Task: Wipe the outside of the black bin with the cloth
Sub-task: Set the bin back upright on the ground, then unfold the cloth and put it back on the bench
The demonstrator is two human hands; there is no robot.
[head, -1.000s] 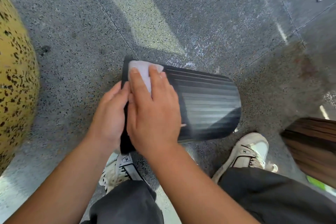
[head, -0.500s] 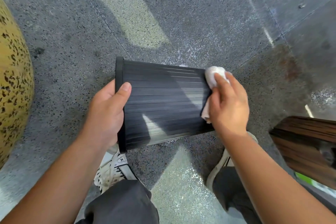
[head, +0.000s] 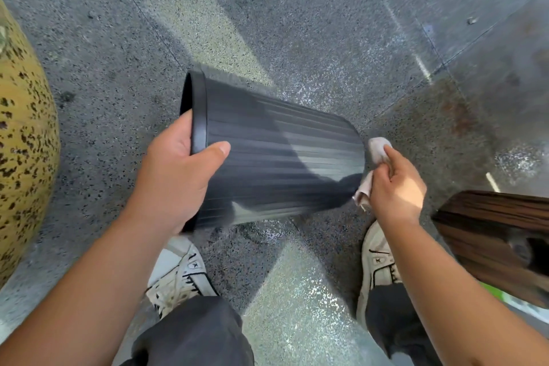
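Head view: black ribbed bin (head: pixel 276 157) held on its side above the speckled stone floor (head: pixel 297 24), rim to the left, base to the right. Left hand (head: pixel 175 178) grips the rim, thumb across the outer wall, fingers hidden inside. Right hand (head: pixel 395 187) pinches a pale cloth (head: pixel 375 151) in curled fingers, just beside the bin's base; contact with it cannot be told. White sneakers (head: pixel 178 276) below. Wooden bench (head: pixel 490 232) at right.
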